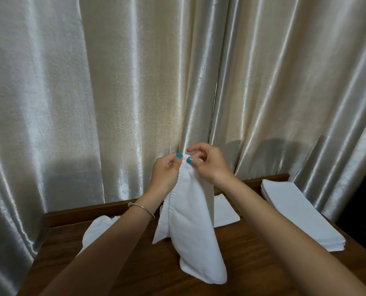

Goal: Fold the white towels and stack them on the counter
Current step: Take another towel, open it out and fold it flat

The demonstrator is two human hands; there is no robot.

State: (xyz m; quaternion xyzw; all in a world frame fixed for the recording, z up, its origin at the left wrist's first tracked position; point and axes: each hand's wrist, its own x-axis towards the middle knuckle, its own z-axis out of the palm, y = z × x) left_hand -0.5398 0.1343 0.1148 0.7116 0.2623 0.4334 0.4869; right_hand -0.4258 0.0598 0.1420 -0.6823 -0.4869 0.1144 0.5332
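Both forearms reach forward; left hand (167,169) and right hand (209,165) pinch towel (186,221) top.

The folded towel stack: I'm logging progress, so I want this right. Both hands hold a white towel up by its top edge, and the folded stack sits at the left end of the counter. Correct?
Not quite. The head view shows the folded towel stack at the right end of the counter, not the left. The rest holds: the left hand and right hand pinch the white towel by its top edge.
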